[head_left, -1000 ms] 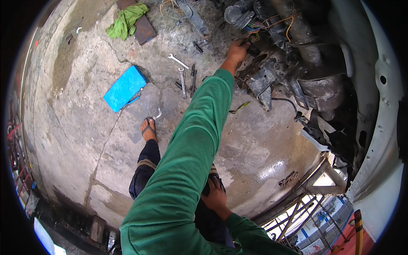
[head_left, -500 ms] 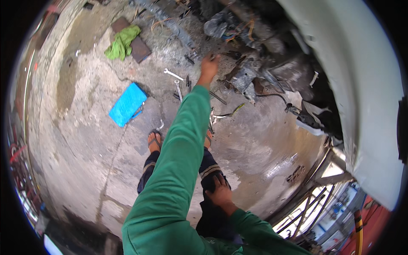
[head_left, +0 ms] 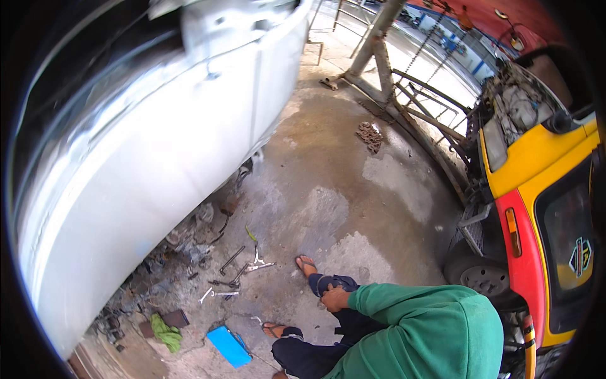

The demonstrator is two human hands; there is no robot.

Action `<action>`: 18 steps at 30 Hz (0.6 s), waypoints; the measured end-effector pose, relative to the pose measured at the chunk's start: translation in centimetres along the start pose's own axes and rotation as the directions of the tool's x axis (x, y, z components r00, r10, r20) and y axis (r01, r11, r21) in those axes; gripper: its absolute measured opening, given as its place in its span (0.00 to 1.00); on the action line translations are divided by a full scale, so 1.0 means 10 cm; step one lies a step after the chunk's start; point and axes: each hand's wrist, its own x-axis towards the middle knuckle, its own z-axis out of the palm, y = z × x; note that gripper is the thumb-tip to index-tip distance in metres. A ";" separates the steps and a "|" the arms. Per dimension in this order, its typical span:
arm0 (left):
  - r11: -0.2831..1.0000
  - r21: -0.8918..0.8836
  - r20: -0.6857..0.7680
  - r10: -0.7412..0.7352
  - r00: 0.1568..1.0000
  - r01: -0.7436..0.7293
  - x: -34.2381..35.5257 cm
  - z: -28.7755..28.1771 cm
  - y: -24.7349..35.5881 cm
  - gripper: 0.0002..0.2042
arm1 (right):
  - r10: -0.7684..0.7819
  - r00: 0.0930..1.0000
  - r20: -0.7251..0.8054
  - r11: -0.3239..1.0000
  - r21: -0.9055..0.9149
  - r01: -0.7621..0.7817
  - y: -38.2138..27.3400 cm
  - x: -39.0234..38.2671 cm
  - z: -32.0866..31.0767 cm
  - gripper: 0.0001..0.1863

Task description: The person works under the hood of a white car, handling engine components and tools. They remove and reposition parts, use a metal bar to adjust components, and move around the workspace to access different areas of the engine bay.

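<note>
My right hand [head_left: 334, 297] rests on my dark trouser leg [head_left: 338, 281] at the knee, fingers loosely apart. A small patch of skin at the bottom edge may be my left hand [head_left: 278, 374]; its fingers cannot be seen. My sandalled feet [head_left: 305, 263] are on the concrete floor [head_left: 303, 215]. Beside them lie several spanners [head_left: 225, 293] and bars [head_left: 232, 259], a blue case [head_left: 228, 346] and a green cloth [head_left: 165, 333] on a dark plate [head_left: 177, 319].
A pale vehicle panel [head_left: 145, 177] fills the left, with grimy parts [head_left: 177, 252] beneath. A yellow and red vehicle [head_left: 530, 164] with exposed machinery stands at right. A metal frame [head_left: 382, 66] with hanging chains is at top, a rusty chain heap [head_left: 369, 136] near it.
The view has swung round to the right, bringing the yellow and red vehicle in. My left arm no longer reaches into the dark parts; my right hand stays on my leg.
</note>
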 end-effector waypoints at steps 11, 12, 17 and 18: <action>0.934 0.341 0.407 -0.047 0.912 -0.104 -0.26 1.26 2.51 0.33 | -0.010 0.977 -0.215 0.849 0.514 0.122 2.58 -0.84 0.65 0.27; 0.919 0.381 0.401 -0.071 0.913 -0.096 -0.32 1.38 2.78 0.33 | 0.002 0.975 -0.221 0.855 0.506 0.113 2.85 -0.99 0.57 0.27; 0.840 0.525 0.401 -0.106 0.910 -0.133 -0.31 2.01 4.20 0.34 | 0.258 0.956 -0.142 0.787 0.605 -0.122 4.45 -1.66 0.08 0.28; 0.830 0.545 0.378 -0.117 0.918 -0.119 -0.25 2.06 4.48 0.35 | 0.330 0.935 -0.132 0.751 0.637 -0.176 4.79 -1.69 -0.11 0.28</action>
